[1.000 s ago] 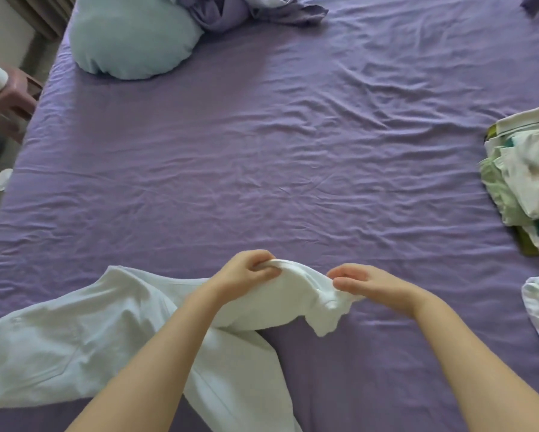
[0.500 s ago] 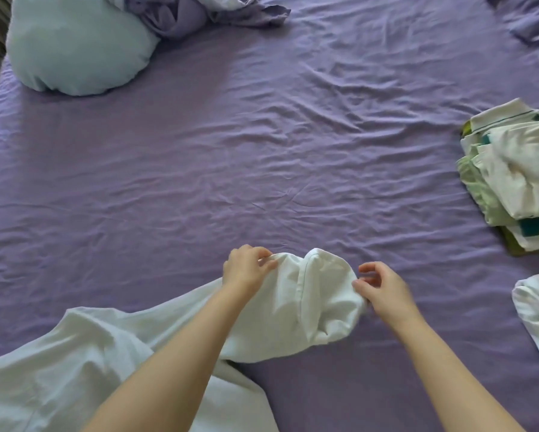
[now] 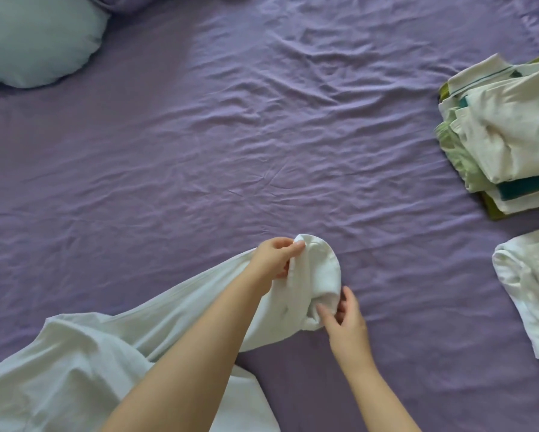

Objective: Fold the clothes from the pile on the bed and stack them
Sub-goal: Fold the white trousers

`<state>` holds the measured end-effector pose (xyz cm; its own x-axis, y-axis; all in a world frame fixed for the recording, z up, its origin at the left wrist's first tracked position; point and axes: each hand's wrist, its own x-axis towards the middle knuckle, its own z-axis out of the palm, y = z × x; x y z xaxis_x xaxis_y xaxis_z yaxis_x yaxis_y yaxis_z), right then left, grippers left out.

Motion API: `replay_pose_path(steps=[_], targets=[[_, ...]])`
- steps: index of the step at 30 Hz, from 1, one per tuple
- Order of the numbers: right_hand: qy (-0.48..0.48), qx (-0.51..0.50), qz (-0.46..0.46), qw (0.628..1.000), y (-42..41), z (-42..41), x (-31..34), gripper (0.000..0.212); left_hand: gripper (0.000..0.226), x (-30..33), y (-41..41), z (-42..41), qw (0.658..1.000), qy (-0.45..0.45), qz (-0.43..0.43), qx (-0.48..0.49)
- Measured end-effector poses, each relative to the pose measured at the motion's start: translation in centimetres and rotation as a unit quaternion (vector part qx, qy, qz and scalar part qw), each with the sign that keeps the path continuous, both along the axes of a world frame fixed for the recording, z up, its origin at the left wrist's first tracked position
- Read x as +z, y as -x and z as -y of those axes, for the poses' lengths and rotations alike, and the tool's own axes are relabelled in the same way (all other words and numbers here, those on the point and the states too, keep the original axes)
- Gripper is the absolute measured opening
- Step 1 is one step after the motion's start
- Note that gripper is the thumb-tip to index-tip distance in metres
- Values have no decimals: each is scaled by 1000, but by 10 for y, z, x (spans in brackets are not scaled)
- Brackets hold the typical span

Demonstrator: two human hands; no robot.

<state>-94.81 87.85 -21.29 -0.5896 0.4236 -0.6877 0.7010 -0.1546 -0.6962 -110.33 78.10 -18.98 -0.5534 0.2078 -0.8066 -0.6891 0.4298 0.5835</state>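
White garment [image 3: 155,332] lies unfolded across the near left of the purple bed [image 3: 262,135], one end lifted and bunched. Left hand [image 3: 274,260] pinches the upper edge of that end; right hand [image 3: 343,319] pinches its lower edge. Folded stack [image 3: 505,135] sits well apart at the right, a loose white item [image 3: 530,285] below it. Risk: the bunched end may crease or twist if laid down unsmoothed, giving an uneven fold.
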Motion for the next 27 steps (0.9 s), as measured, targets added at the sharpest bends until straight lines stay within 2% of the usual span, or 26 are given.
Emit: replay_pose_path(steps=[3, 5, 7, 9, 13, 15, 17, 19, 21, 22, 24, 25, 27], targets=[[89, -61, -18, 994, -1, 9, 12, 16, 14, 7, 5, -1, 998, 13, -33, 50], [149, -110, -28, 982, 1, 10, 23, 9, 7, 17, 13, -1, 992, 50, -111, 22], [194, -134, -18, 972, 1, 9, 36, 12, 6, 28, 23, -5, 973, 97, -202, -46], [242, -136, -3, 961, -1, 7, 49, 21, 8, 40, 32, -13, 941, 154, -272, -131], [344, -152, -29, 926, -7, -2, 71, 36, 11, 61, 35, -31, 846, 272, -353, -293], [366, -179, -37, 912, -12, -4, 78, 43, 14, 65, 31, -38, 815, 304, -369, -329], [380, -196, -38, 903, -18, -5, 82, 47, 9, 68, 26, -46, 797, 332, -350, -362], [386, -214, -40, 896, -26, -9, 83, 42, 16, 69, 21, -53, 769, 368, -342, -396], [386, -262, -27, 884, -33, -17, 77, 27, 23, 74, 20, -60, 726, 394, -362, -432], [388, -300, -16, 871, -36, -20, 72, 19, 24, 76, 20, -64, 715, 396, -366, -446], [380, -386, -2, 840, -39, -24, 60, 19, 24, 77, 17, -73, 725, 382, -339, -461], [357, -410, -3, 840, -40, -25, 55, 23, 25, 75, 14, -77, 749, 370, -308, -456], [263, -384, -6, 885, -42, -25, 46, 29, 28, 69, 8, -84, 816, 331, -232, -413]])
